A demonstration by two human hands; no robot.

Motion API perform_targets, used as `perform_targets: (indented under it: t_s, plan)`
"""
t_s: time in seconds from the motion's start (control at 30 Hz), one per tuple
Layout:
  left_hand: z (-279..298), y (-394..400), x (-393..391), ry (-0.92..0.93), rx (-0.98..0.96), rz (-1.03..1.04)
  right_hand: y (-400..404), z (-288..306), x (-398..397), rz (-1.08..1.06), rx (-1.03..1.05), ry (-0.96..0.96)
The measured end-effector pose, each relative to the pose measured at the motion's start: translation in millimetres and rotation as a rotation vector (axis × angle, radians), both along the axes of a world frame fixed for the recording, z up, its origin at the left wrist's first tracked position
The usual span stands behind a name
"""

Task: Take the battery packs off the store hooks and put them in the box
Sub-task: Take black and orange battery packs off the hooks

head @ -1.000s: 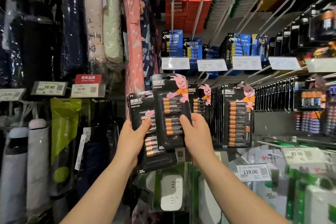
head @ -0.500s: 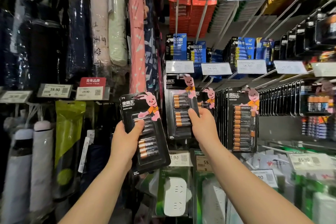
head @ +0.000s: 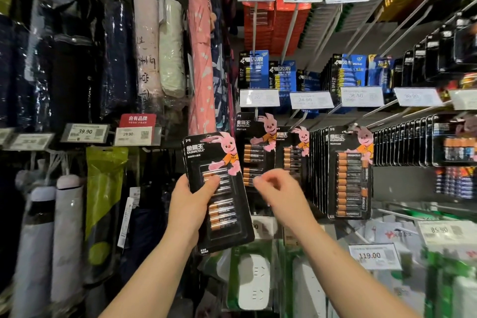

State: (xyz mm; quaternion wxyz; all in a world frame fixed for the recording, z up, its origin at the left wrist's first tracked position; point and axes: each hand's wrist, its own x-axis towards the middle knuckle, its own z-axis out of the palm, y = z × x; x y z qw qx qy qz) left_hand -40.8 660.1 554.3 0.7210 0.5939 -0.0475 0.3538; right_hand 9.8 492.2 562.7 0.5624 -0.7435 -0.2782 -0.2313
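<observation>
A: Currently, one battery pack (head: 219,193) is being gripped at frame centre by the left hand (head: 189,208).

B: Noted. The right hand (head: 280,192), fingers loosely curled and holding nothing, is being extended toward the hanging pack (head: 254,148); unhooking is probably required next.

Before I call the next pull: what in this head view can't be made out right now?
- The box: not in the head view.
- Right hand: motion-blurred in front of the hanging battery pack; touching or apart, unclear.
- How many packs the left hand grips: only the front held pack shows; it hides anything behind.
- Price tag: digits blurred.
</observation>
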Motion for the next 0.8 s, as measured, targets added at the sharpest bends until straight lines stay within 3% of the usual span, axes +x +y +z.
perform_targets:
  t_s: [0.1, 0.3, 0.67, 0.8]
  plan:
    - [-1, -3, -1, 0.002, 0.013, 0.005, 8, -5, -7, 0.106, -0.17, 0.1]
    - [-6, -5, -3, -0.002, 0.048, -0.003, 7, -11, -10, 0.091, -0.139, 0.108]
    - [-9, 7, 2, 0.014, 0.084, 0.003, -1, 0, 2, -0.122, 0.237, -0.02]
    - [-11, 15, 2, 0.023, 0.054, 0.023, -5, 14, 18, -0.138, 0.262, -0.016]
